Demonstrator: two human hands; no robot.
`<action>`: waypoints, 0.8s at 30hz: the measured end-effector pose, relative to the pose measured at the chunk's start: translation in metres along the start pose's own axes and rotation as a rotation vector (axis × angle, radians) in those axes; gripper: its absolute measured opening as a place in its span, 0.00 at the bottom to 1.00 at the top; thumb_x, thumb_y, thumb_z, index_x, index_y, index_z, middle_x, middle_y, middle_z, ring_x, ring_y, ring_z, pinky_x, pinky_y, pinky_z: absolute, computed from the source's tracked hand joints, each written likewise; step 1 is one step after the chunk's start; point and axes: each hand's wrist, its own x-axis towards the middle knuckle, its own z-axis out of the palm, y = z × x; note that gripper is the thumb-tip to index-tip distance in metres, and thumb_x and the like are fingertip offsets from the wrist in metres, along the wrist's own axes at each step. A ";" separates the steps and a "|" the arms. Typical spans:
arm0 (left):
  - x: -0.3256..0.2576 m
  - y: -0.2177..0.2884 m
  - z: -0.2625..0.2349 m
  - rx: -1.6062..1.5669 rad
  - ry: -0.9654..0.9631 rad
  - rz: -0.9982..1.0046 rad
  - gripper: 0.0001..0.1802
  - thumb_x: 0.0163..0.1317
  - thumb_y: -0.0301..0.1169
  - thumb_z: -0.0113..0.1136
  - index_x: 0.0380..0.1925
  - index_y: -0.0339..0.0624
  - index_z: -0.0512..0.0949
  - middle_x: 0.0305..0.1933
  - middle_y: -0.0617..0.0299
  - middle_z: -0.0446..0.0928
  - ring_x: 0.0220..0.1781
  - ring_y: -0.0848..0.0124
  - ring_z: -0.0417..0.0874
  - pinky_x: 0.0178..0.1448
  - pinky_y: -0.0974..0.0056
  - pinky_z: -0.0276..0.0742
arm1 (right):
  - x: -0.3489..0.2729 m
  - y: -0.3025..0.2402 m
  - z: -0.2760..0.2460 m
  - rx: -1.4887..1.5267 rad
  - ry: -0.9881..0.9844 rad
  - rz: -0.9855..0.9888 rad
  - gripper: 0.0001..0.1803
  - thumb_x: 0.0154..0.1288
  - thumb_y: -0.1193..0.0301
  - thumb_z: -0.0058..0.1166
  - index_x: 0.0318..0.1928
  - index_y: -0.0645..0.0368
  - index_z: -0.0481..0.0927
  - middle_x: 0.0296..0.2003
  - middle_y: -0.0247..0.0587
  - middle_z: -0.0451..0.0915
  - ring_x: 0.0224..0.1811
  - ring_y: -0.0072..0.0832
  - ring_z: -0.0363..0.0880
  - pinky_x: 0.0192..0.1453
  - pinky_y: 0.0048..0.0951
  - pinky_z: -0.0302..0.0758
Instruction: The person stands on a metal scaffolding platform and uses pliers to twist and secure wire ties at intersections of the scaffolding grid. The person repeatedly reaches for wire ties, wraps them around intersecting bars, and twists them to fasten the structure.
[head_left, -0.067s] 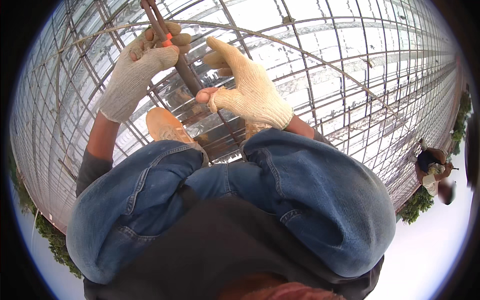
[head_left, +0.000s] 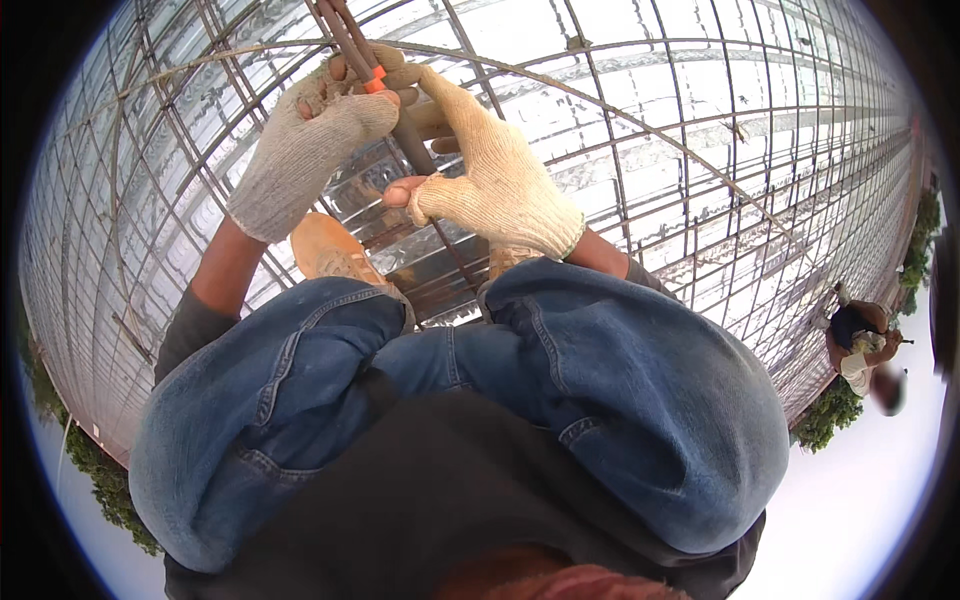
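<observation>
My left hand (head_left: 315,150), in a worn pale knit glove with bare fingertips, is closed around a long dark tool (head_left: 414,148). The tool has an orange band, two rust-brown bars above it and a thicker dark lower part; I cannot make out its exact kind. My right hand (head_left: 500,175), in a cream knit glove with the thumb tip bare, is open beside the tool's lower part. Its fingers curve toward the left hand's fingertips, with the thumb held apart below. Under both hands lies a grid of steel rebar (head_left: 610,150).
Shiny metal decking (head_left: 560,90) shows beneath the rebar. One long bent bar (head_left: 640,122) arcs across the grid. My tan shoes (head_left: 335,250) stand between the bars, below my bent knees. Another person (head_left: 862,335) crouches at the far right, near trees (head_left: 830,415).
My left hand and the tool have moved right and slightly down, closer to my right hand. My right hand has barely shifted.
</observation>
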 end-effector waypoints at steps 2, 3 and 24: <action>-0.001 -0.011 0.033 -0.001 -0.080 -0.031 0.34 0.72 0.44 0.77 0.70 0.36 0.80 0.57 0.55 0.88 0.57 0.69 0.89 0.61 0.61 0.87 | 0.010 -0.013 -0.004 0.005 -0.078 0.166 0.49 0.63 0.63 0.72 0.83 0.57 0.66 0.55 0.62 0.90 0.57 0.57 0.92 0.60 0.50 0.88; -0.006 -0.008 0.044 0.029 -0.121 -0.063 0.35 0.72 0.45 0.78 0.71 0.37 0.80 0.59 0.53 0.88 0.59 0.67 0.90 0.62 0.60 0.87 | 0.005 -0.005 -0.002 -0.075 -0.031 0.113 0.48 0.67 0.63 0.71 0.84 0.58 0.64 0.54 0.61 0.91 0.55 0.56 0.93 0.59 0.50 0.87; 0.003 -0.131 -0.121 0.741 0.542 0.173 0.30 0.74 0.43 0.73 0.72 0.48 0.83 0.69 0.56 0.88 0.69 0.66 0.87 0.74 0.58 0.80 | -0.111 0.023 -0.195 -1.226 -0.121 0.451 0.11 0.72 0.74 0.58 0.52 0.62 0.80 0.42 0.55 0.87 0.45 0.55 0.89 0.49 0.56 0.83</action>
